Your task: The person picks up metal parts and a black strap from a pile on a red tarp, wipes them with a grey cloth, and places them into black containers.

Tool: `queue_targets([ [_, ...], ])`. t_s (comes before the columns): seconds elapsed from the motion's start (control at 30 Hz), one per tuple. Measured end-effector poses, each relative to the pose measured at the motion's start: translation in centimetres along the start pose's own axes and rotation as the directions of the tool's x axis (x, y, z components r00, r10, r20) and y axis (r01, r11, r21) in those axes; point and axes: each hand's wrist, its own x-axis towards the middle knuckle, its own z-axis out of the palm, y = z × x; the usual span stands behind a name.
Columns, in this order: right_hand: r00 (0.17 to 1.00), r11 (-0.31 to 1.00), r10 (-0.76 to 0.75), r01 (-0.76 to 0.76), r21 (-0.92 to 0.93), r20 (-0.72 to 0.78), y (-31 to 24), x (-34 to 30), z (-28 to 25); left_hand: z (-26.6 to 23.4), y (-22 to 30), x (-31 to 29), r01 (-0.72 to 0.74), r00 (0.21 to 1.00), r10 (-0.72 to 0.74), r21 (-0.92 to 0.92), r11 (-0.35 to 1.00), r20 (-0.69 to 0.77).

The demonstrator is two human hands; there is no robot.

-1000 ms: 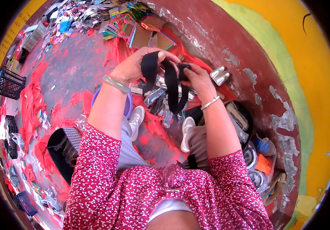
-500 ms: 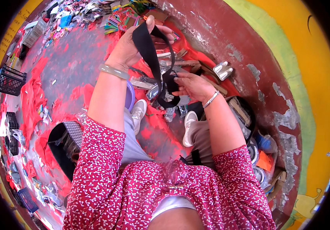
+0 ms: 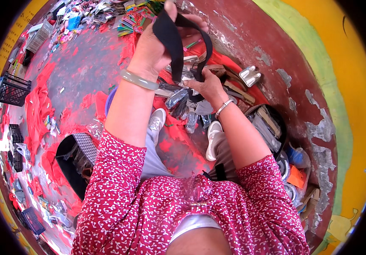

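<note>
I see the left hand (image 3: 152, 47) half-spread, a black strap (image 3: 169, 36) draped over it; lower, the right hand (image 3: 213, 88) pinches it.

Crimson blouse (image 3: 157, 214), white-patterned; grey trousers (image 3: 159, 159); pale shoes (image 3: 156, 122); milky bangle (image 3: 139, 80) left wrist, silver bracelet (image 3: 224, 107) right.

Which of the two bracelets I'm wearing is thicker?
The pale bangle by your left hand; the silvery bracelet by your right hand is much thinner.

Wall (image 3: 298, 91) yellow, green, peeling maroon; floor (image 3: 78, 76) grey, red-patched.
</note>
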Motion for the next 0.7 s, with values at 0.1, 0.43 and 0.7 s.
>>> queue_targets([
  [0.1, 0.999, 0.979, -0.031, 0.024, 0.2, 0.035, 1.6, 0.3, 0.4, 0.0, 1.6, 0.1, -0.026, 0.999, 0.023, -0.119, 0.992, -0.029],
  [0.43, 0.997, 0.991, 0.037, -0.046, 0.124, 0.074, 2.2, 0.2, 0.3, -0.4, 4.7, -0.6, -0.23, 0.969, 0.218, -0.102, 0.968, -0.117],
  [0.7, 0.959, 0.819, 0.263, -0.278, 0.502, 0.103, 0.5, -0.2, -0.8, -0.1, 4.6, -0.9, -0.14, 0.983, 0.124, -0.118, 0.983, -0.133],
])
